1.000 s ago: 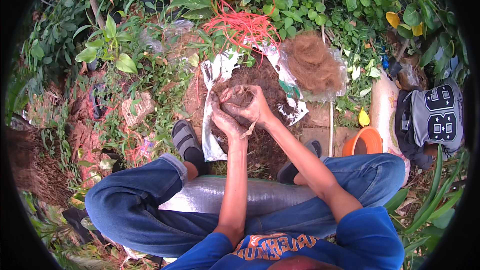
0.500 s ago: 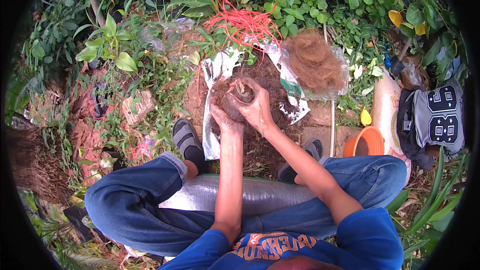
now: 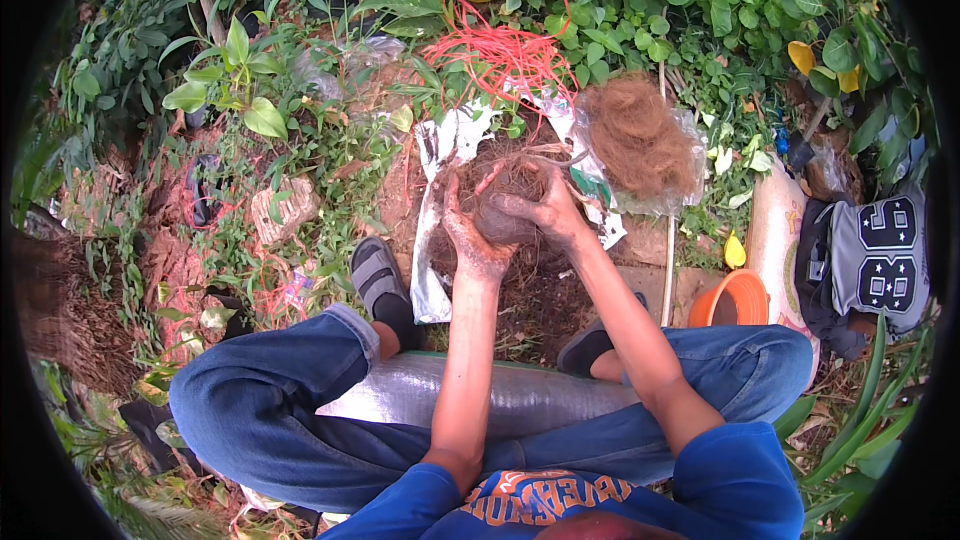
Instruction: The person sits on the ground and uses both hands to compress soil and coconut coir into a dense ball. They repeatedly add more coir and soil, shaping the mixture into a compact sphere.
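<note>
A dark brown soil ball (image 3: pixel 503 226) sits between my two hands above an opened white sack (image 3: pixel 433 265) spread with dark soil and fibre. Soil-smeared, my left hand (image 3: pixel 476 242) cups its left side with the fingers pointing away from me. On the opposite side my right hand (image 3: pixel 553 212) grips it, thumb laid across the top. Thin pale root-like strands (image 3: pixel 540 152) stick out beyond the ball on its far side. My fingertips are partly hidden behind it.
Tangled red plastic string (image 3: pixel 505 55) lies behind the sack. Brown coconut fibre (image 3: pixel 640 135) rests on clear plastic to the right. An orange pot (image 3: pixel 732 298) stands near my right knee, beside a pale sack (image 3: pixel 776 230). Leafy plants surround the spot.
My hands have turned the ball, so its root-like strands now point away from me and to the right. My right hand has shifted right, and its thumb now crosses the ball.
</note>
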The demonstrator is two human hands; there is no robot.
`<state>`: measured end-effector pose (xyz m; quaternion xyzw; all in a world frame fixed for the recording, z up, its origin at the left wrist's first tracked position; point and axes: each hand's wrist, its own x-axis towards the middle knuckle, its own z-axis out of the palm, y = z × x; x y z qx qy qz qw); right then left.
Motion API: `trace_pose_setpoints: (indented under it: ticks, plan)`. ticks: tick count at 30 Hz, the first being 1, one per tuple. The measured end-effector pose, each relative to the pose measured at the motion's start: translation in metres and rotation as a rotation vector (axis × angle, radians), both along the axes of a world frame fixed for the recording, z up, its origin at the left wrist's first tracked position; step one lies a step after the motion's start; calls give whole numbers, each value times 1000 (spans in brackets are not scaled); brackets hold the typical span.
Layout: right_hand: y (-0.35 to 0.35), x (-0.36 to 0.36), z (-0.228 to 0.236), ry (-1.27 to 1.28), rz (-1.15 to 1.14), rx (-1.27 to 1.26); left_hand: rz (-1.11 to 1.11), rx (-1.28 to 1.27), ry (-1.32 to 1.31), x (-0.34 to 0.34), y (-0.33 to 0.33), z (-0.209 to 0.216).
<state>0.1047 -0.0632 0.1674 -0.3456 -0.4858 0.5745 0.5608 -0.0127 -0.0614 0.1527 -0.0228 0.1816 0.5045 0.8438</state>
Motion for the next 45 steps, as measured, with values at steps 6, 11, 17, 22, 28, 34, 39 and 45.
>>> trace_pose_setpoints:
  ticks: [6, 11, 17, 22, 28, 34, 39, 45]
  plan:
    - [-4, -17, -27, -235, -63, 288, 101, 62, -164, -6, 7, -43]
    - [8, -20, -32, -254, -154, 185, 279, 29, 253, -2, 11, -33]
    - [7, -17, -38, -77, -47, 106, 351, 140, 167, 5, 10, -45]
    - [8, -18, -37, -4, 1, 68, 297, 34, 96, 3, 9, -45]
    - [11, -10, -43, -145, -73, 38, 100, -20, 94, 1, 12, -40]
    - [14, 29, -21, -175, 50, 137, -258, 176, -57, -10, 9, -25]
    - [6, 63, -6, -462, 106, -35, -295, 206, 60, -9, 20, -68]
    - [14, 116, -30, -794, 88, -210, -32, 124, -65, -15, 17, -63]
